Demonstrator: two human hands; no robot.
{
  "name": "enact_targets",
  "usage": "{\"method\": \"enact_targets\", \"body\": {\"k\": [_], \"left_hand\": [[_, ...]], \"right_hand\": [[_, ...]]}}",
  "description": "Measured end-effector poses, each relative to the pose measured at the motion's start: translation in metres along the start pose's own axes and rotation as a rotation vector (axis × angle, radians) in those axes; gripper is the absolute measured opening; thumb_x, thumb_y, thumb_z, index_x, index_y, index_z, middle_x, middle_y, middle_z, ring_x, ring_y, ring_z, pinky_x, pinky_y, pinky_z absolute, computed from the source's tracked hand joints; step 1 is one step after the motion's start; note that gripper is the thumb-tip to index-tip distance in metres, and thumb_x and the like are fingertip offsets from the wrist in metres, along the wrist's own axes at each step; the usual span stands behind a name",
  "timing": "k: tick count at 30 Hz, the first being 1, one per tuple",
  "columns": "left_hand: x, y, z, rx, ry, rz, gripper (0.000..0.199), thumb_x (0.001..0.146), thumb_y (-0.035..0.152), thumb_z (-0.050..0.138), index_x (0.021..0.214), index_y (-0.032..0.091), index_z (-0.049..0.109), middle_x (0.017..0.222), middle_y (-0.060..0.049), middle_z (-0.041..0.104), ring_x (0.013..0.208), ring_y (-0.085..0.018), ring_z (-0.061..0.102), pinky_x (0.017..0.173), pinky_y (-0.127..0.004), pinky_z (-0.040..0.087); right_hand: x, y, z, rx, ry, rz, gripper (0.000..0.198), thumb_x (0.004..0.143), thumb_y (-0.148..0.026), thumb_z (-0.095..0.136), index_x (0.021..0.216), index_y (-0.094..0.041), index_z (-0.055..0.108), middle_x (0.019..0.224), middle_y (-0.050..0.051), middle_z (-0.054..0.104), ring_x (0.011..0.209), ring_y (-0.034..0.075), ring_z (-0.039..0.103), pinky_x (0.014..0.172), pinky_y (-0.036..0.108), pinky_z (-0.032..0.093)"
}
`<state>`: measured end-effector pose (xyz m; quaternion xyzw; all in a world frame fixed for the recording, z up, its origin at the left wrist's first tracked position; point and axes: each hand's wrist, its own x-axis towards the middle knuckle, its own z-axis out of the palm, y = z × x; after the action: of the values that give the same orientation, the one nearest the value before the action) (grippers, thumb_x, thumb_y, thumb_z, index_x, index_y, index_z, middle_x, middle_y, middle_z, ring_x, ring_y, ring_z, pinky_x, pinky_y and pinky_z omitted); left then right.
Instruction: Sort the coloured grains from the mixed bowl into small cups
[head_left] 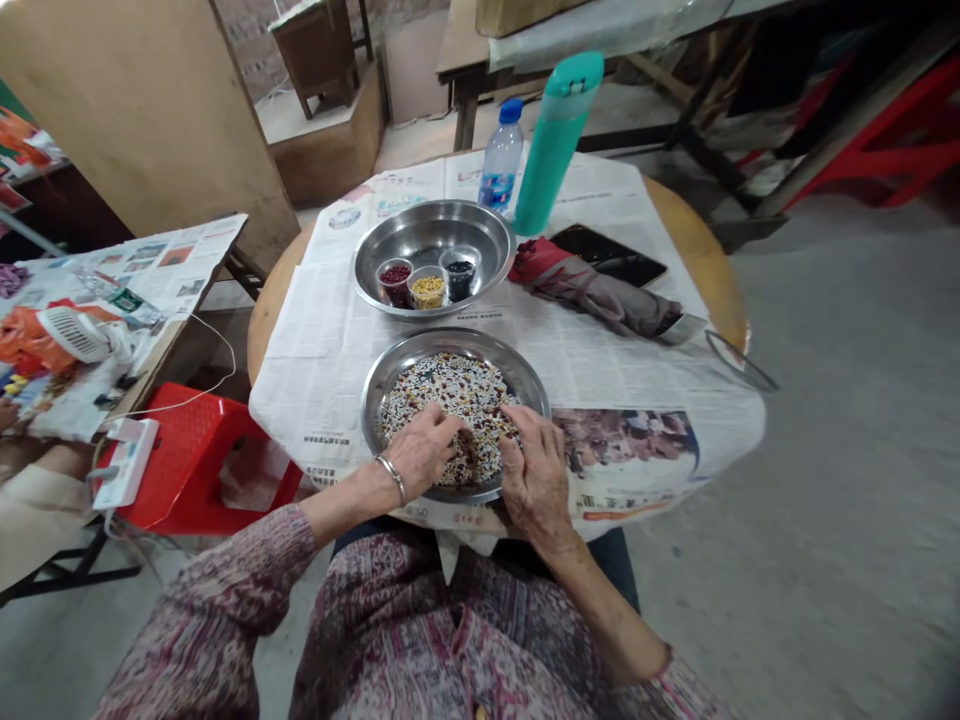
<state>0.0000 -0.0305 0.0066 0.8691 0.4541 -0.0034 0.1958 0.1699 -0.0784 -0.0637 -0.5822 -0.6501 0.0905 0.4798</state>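
A shallow steel plate [373, 432] in front of me holds a mix of small white, red, yellow and black beans or grains [442, 385]. My left hand [426, 446], with a silver bangle at the wrist, reaches over its near left side. Its fingers are bent together at the mix, and whatever is between them is hidden. Over the right rim lies my right hand [536, 470], thumb and fingers curved and apart above the grains. Behind stands a larger steel basin [382, 240] with three clear cups: red beans [395, 282], yellow grains [428, 287] and black beans [459, 275].
Newspaper [300, 350] covers the round table. A water bottle [501, 160], a green flask [559, 145], a folded umbrella [600, 288] and a dark phone-like slab [609, 254] stand or lie beyond. A red stool [199, 460] with a power strip [127, 462] is left, near another person's arm [45, 470].
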Motion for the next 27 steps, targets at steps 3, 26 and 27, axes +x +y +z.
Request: {"method": "enact_targets", "body": {"k": [3, 26, 27], "left_hand": [[0.02, 0.004, 0.009, -0.121, 0.047, 0.149, 0.033, 0.089, 0.008, 0.05, 0.12, 0.019, 0.054, 0.114, -0.007, 0.053, 0.105, -0.017, 0.057, 0.096, -0.033, 0.053], [0.059, -0.024, 0.017, 0.395, 0.09, 0.509, 0.064, 0.097, 0.056, 0.039, 0.152, 0.024, 0.029, 0.162, -0.008, 0.024, 0.152, -0.026, 0.014, 0.122, -0.058, 0.009], [0.06, -0.027, 0.015, 0.401, 0.108, 0.452, 0.066, 0.097, 0.057, 0.038, 0.153, 0.024, 0.027, 0.162, -0.008, 0.022, 0.152, -0.027, 0.014, 0.122, -0.058, 0.009]], "right_hand": [[0.0, -0.001, 0.0, -0.002, 0.004, 0.002, 0.038, 0.1, -0.034, 0.035, 0.132, -0.021, 0.051, 0.126, 0.013, 0.06, 0.12, 0.026, 0.051, 0.101, 0.047, 0.041], [0.001, -0.001, 0.0, 0.001, 0.017, -0.007, 0.04, 0.1, -0.033, 0.034, 0.137, -0.022, 0.048, 0.129, 0.013, 0.058, 0.123, 0.026, 0.051, 0.103, 0.048, 0.041], [0.001, -0.002, 0.0, -0.002, 0.019, -0.004, 0.04, 0.1, -0.033, 0.034, 0.136, -0.023, 0.048, 0.128, 0.013, 0.059, 0.122, 0.026, 0.051, 0.103, 0.048, 0.041]]}}
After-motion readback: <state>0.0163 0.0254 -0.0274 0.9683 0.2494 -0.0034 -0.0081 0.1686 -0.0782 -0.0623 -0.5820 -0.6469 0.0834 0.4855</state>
